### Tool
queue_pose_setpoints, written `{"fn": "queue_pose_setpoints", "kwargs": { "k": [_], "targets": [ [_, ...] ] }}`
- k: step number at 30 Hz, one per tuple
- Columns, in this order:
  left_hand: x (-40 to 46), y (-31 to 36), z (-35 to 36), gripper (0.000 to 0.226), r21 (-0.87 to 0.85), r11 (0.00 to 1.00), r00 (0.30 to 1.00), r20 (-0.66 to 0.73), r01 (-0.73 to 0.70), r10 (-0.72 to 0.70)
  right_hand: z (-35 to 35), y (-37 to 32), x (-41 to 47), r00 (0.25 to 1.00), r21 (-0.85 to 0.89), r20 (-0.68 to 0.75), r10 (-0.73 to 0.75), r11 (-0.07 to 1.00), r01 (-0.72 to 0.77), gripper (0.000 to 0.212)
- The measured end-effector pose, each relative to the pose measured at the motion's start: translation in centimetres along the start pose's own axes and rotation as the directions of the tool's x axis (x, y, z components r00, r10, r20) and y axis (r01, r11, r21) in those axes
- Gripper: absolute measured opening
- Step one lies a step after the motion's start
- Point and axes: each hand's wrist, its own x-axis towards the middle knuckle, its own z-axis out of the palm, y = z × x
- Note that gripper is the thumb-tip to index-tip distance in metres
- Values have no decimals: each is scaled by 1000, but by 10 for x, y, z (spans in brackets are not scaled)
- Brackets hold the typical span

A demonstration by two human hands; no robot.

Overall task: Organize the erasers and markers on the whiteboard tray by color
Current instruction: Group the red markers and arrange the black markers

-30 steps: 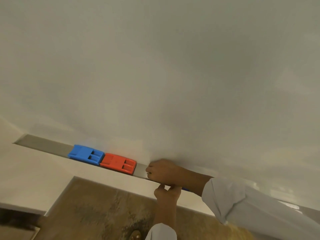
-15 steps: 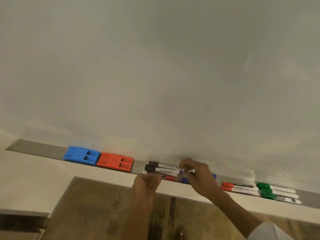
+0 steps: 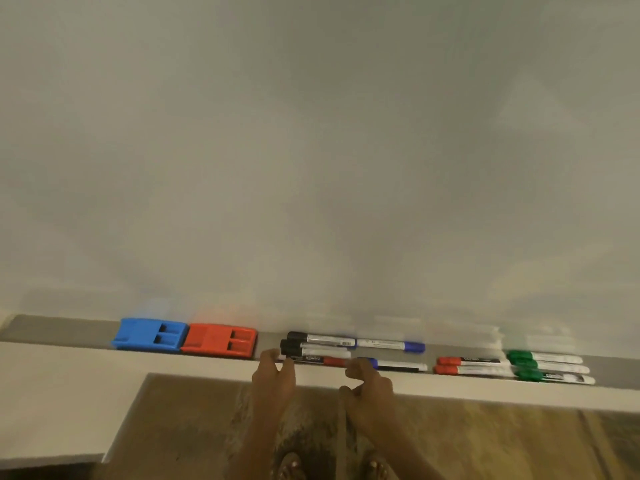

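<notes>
A grey tray (image 3: 62,329) runs under the whiteboard. From the left it holds a blue eraser (image 3: 138,334), a red eraser (image 3: 211,339), two black markers (image 3: 301,342), and a red-capped marker (image 3: 318,360) in front of them. Two blue markers (image 3: 398,345) come after these, then two red markers (image 3: 464,365) and three green markers (image 3: 547,368). My left hand (image 3: 273,379) is at the tray's front lip by the red-capped marker's left end, fingers apart. My right hand (image 3: 369,389) sits by that marker's cap, fingers loosely curled and holding nothing.
The white whiteboard (image 3: 311,150) fills the upper view. A pale ledge (image 3: 69,393) lies below the tray on the left. Brown patterned floor (image 3: 519,445) and my feet (image 3: 291,467) show beneath.
Both hands have drawn back from the black and blue markers to the tray's front lip. The view has swung right and now shows the whole row.
</notes>
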Motion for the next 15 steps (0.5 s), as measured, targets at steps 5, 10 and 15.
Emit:
{"fn": "queue_pose_setpoints", "kwargs": {
  "k": [5, 10, 15],
  "targets": [
    [-6, 6, -3, 25, -5, 1000, 1000, -2, -20, 20, 4, -10, -3, 997, 31, -71, -15, 999, 17, 49],
    [-8, 7, -2, 25, 4, 999, 999, -6, -45, 45, 10, -22, -7, 999, 50, -28, 23, 999, -22, 55],
    [-14, 5, 0, 32, 22, 998, 998, -34, -53, 54, 7, -22, -11, 999, 81, -18, 47, 996, -45, 56]
  ]
}}
